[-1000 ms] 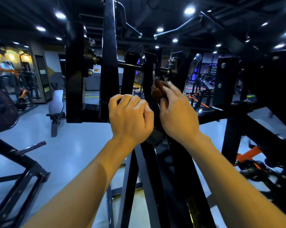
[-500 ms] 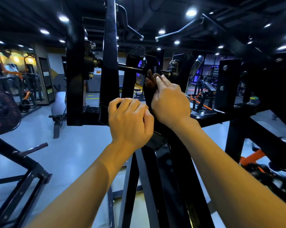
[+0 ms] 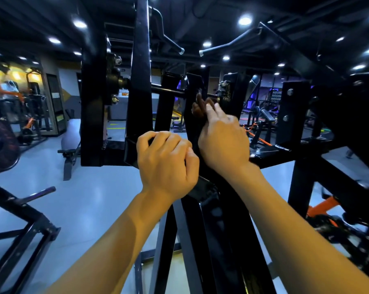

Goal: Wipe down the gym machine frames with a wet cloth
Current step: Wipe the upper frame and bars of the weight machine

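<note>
A black steel gym machine frame (image 3: 141, 85) rises in front of me, with upright posts, a horizontal axle and slanted beams running down between my arms. My left hand (image 3: 165, 162) grips the edge of a black frame bar at chest height, fingers curled over it. My right hand (image 3: 222, 139) holds a small brown cloth (image 3: 199, 107) against an upright black plate just below the axle; the cloth shows only past my fingertips, the rest is hidden under the hand.
A grey padded bench (image 3: 70, 143) stands on the pale floor to the left. A black angled frame (image 3: 20, 225) crosses the lower left. Orange machine parts (image 3: 321, 206) lie low at the right. Two handle bars (image 3: 228, 44) hang overhead.
My right hand has slid the brown cloth upward along the upright plate toward the axle. My left hand has kept its grip on the frame bar.
</note>
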The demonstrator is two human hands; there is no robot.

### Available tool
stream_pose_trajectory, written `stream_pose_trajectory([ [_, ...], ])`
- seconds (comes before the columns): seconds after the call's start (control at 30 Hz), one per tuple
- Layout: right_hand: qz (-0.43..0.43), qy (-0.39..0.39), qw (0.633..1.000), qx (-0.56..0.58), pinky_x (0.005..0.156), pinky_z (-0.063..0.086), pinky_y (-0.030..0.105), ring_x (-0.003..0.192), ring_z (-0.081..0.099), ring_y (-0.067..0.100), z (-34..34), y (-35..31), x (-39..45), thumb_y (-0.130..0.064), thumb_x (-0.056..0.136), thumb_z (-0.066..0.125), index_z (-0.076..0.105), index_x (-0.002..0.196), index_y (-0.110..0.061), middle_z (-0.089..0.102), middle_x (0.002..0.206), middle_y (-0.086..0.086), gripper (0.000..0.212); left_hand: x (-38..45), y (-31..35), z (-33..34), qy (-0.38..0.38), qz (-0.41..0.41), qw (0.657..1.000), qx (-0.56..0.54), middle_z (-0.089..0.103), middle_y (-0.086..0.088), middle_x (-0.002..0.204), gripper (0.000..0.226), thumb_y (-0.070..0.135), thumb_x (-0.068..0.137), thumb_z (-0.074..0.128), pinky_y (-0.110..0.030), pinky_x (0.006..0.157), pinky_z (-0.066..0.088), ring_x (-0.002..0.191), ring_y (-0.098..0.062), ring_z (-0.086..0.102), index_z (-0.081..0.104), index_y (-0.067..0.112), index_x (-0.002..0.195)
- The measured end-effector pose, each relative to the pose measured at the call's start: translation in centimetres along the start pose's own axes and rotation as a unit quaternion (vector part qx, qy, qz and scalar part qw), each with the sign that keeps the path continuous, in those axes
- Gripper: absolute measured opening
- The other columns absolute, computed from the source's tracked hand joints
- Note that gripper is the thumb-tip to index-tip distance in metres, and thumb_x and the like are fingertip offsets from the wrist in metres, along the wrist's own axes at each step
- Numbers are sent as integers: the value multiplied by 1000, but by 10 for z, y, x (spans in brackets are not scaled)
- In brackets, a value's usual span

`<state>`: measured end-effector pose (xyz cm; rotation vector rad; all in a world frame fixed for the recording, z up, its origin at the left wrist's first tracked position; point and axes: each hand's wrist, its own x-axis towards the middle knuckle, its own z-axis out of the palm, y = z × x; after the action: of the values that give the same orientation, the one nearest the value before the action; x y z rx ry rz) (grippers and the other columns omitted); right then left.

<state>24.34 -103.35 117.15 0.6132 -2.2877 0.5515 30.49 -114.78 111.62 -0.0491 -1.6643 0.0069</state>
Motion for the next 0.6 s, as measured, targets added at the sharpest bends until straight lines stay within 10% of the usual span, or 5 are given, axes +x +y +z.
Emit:
stream_pose_trajectory([
  [0.6,-41,11,998,43,101,43,40,142,37,23,0,6,10,-38,110,34,31,162,-24,27,168,-13,54,2,-2,4,30,0,999,-12,68,7,72,35,23,90,44,-41,87,37,81,-16,64,70,18,69],
])
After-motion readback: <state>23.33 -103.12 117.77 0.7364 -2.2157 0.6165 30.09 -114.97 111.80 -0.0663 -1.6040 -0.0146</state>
